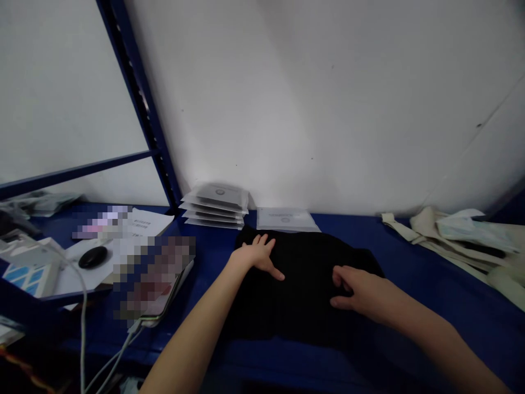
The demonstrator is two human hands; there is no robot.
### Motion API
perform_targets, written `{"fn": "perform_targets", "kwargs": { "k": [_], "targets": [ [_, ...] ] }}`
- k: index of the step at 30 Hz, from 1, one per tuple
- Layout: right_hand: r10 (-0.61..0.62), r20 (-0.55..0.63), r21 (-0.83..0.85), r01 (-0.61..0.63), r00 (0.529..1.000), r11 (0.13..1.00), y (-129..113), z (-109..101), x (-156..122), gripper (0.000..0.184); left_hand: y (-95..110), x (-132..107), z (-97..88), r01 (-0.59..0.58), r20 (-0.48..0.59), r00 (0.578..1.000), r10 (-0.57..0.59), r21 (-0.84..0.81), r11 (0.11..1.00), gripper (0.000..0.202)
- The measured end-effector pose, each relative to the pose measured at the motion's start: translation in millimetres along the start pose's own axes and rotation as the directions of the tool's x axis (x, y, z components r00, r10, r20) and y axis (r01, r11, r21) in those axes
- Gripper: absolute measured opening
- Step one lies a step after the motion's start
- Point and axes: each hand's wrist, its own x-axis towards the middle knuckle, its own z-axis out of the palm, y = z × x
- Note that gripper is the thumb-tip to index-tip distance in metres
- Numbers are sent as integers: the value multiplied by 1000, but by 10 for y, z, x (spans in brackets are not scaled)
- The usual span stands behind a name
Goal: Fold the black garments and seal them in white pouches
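A black piece of fabric (303,290), perhaps a folded garment, lies spread on the blue table in front of me. My left hand (259,256) rests flat on its upper left part, fingers spread. Over the right part is my right hand (357,289), its fingers bent and the thumb held apart from them, with nothing visible in between. Just behind the fabric lies a flat pale packet (286,219) with a printed mark. A stack of similar packets (215,203) stands to its left against the wall.
Left of the fabric, a phone (158,295) is plugged into a white cable (117,355). Further left are papers (143,221) and a black mouse (93,256). Beige cloth strips (430,232) lie at the right. A blue metal frame (141,101) rises at the left.
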Motion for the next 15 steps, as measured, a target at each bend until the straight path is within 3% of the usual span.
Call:
{"fn": "perform_targets", "kwargs": {
  "k": [3,7,11,15],
  "targets": [
    [-108,-183,16,113,977,993,123,112,-95,16,3,-14,-6,-7,-6,1000,7,-16,1000,116],
    [-249,-353,101,302,902,948,240,257,-279,23,-2,-20,-2,-26,-23,999,25,-31,999,114],
    [-271,-445,110,353,853,929,399,520,-394,29,46,-71,-36,15,-32,999,-16,-27,1000,110],
    [-291,-556,51,381,778,923,582,793,-415,32,165,-306,-106,86,-60,994,-88,-26,996,96]
  ]
}}
